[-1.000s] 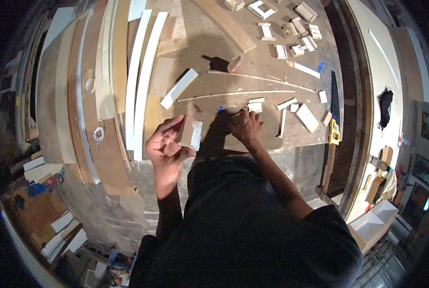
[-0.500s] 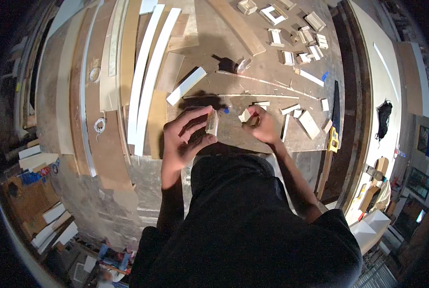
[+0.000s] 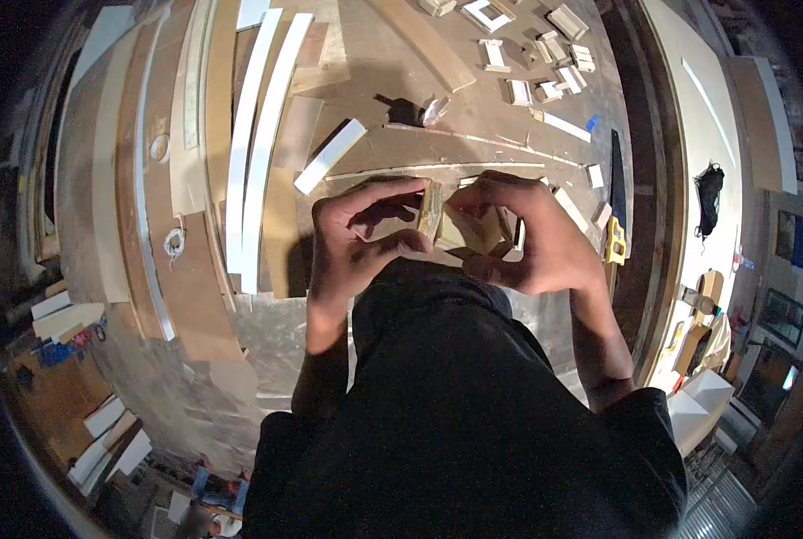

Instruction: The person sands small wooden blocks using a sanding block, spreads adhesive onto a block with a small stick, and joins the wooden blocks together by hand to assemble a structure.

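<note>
Close to my body, my two hands meet over the front of the workbench. My left hand [image 3: 352, 238] pinches a small wooden block [image 3: 431, 211] on edge between thumb and fingertips. Facing it, my right hand [image 3: 545, 235] is closed round a pale, thin wooden piece [image 3: 462, 235], its fingers above and thumb below. The two pieces are side by side; whether they touch I cannot tell. Just beyond my hands lies a long thin wooden strip [image 3: 437, 169]. A white-faced batten offcut [image 3: 331, 157] rests ahead of my left hand.
Several small wooden frame assemblies [image 3: 494, 56] lie at the far right. A handsaw with a yellow handle [image 3: 615, 241] sits at the bench's right edge. Long white strips [image 3: 271, 135] and boards run along the left, with a coil of string [image 3: 175, 241] on them.
My right hand has come left and toward my left hand, bringing the pale piece up against or beside the block. The whole view has shifted slightly left.
</note>
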A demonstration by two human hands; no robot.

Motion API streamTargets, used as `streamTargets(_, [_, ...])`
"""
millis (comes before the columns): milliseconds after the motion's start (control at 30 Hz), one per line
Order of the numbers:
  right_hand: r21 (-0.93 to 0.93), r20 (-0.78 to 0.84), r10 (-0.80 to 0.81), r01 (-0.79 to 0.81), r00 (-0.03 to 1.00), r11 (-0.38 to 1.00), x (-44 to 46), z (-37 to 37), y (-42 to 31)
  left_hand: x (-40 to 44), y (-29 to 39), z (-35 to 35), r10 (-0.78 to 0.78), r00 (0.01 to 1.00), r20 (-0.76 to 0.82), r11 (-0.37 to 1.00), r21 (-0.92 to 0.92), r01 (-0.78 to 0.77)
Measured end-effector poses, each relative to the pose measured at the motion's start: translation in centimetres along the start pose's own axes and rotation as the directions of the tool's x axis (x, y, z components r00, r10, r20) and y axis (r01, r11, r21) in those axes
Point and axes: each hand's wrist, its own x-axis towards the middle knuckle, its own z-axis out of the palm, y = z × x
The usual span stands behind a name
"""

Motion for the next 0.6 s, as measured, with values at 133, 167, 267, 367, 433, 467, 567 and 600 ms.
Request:
streamTargets(133, [-0.105,-0.050,-0.098,0.092,0.994,0.990,-0.4,-0.3,-1.2,-0.3,0.9,0.2,0.005,1.000,0.004,1.000,0.017,-0.006])
streamTargets(167, [-0.094,-0.051,-0.086,0.081,0.995,0.992,-0.5,-0.3,-1.4,-0.5,1.2,0.3,-0.022,1.000,0.003,1.000,0.007,0.022])
streamTargets(267, [-0.100,-0.053,-0.092,0.087,0.994,0.991,-0.7,-0.3,-1.6,-0.8,1.3,0.6,-0.109,0.994,-0.021,0.993,-0.039,0.108])
streamTargets(367, [-0.109,-0.057,-0.091,0.084,0.994,0.990,-1.0,-0.1,-1.8,-1.1,1.1,0.7,-0.103,0.995,-0.013,0.994,-0.039,0.102])
streamTargets(433, [-0.102,-0.066,-0.069,0.062,0.995,0.993,-1.3,-0.1,-2.1,-1.1,0.9,0.6,-0.043,0.999,0.016,0.998,-0.054,0.044])
streamTargets(467, [-0.073,0.000,0.008,-0.008,1.000,0.997,-1.3,-0.3,-2.4,-1.1,0.8,0.6,0.019,0.999,0.041,0.997,-0.072,-0.016])
streamTargets(567, [-0.067,0.053,0.053,-0.050,0.997,0.996,-1.6,-0.3,-2.6,-1.3,1.2,0.9,0.001,0.999,0.037,0.997,-0.080,0.002])
streamTargets(600, [-0.086,0.043,0.023,-0.019,0.999,0.996,-1.7,-0.3,-2.6,-1.3,1.4,0.9,0.001,0.999,0.039,0.997,-0.080,0.002])
